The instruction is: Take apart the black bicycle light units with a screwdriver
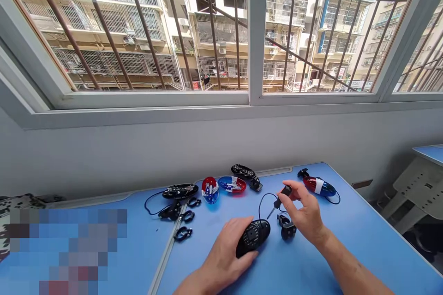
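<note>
My left hand point(224, 250) is closed around a black oval light housing point(255, 236), its ribbed underside facing up, low over the blue table. A thin black cable point(260, 203) loops up from the housing. Between the fingertips of my right hand point(302, 209) is a small screwdriver point(278, 202) with a black handle. Its thin metal shaft slants down toward the housing's far end; I cannot tell whether the tip touches. Just right of the housing, a black clamp mount point(286, 227) sits on the table.
Red-and-blue oval lens covers point(232, 185) lie at the back beside black housings point(180, 191). Several black ring clamps point(182, 233) line the table seam at left. A red, white and blue light point(319, 186) rests at far right. A barred window point(207, 32) rises behind the table point(138, 258).
</note>
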Available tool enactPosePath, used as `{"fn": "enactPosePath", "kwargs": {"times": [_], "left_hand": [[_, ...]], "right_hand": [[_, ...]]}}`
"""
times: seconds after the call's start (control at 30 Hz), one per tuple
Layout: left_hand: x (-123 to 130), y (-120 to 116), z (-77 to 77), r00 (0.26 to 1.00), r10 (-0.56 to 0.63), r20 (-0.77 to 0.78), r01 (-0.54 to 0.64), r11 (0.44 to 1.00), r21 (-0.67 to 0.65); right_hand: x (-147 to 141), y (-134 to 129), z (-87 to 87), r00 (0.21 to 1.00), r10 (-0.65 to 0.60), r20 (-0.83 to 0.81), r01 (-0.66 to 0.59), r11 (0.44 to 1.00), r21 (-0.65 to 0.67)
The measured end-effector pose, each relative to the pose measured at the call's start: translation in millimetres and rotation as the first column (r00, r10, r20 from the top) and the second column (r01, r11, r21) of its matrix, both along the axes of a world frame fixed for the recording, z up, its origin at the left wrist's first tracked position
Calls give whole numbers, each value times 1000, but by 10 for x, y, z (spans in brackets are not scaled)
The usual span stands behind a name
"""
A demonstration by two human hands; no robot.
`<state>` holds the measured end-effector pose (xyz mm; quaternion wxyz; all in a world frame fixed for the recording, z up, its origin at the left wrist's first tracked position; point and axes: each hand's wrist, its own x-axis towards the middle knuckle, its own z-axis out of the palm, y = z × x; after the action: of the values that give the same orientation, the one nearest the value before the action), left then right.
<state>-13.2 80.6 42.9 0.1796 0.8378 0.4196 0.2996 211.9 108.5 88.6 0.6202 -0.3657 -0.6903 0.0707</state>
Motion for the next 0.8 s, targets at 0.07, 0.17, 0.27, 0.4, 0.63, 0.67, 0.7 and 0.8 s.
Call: {"fn": "enactPosePath", "kwargs": {"times": [0.07,0.17,0.27,0.4,0.63,0.67,0.7,0.8], "left_hand": [[1,7,5,1000,1,4,-1,1000,-16],[8,6,19,1000,-2,9,2,1000,-28],[16,-1,20,1000,0,18,1,1000,-27],[15,-5,2,999,-8,31,9,1000,-26],[21,0,8,998,-23,59,25,999,-30],[22,0,12,998,-26,63,28,999,-30],[23,0,15,997,-29,66,31,999,-29],[22,-1,22,997,-38,72,40,999,-29]], "right_hand": [[8,-16,19,1000,0,-6,0,1000,2],[-1,-33,14,1000,12,15,-12,1000,2],[-20,-34,-17,998,22,56,-22,1000,13],[-28,-28,-35,997,10,76,-11,1000,6],[-27,-27,-37,992,-6,129,2,1000,30],[-29,-26,-39,991,-7,134,2,999,36],[-30,-24,-41,990,-7,138,1,999,43],[-34,-23,-42,989,-1,146,-7,998,56]]}}
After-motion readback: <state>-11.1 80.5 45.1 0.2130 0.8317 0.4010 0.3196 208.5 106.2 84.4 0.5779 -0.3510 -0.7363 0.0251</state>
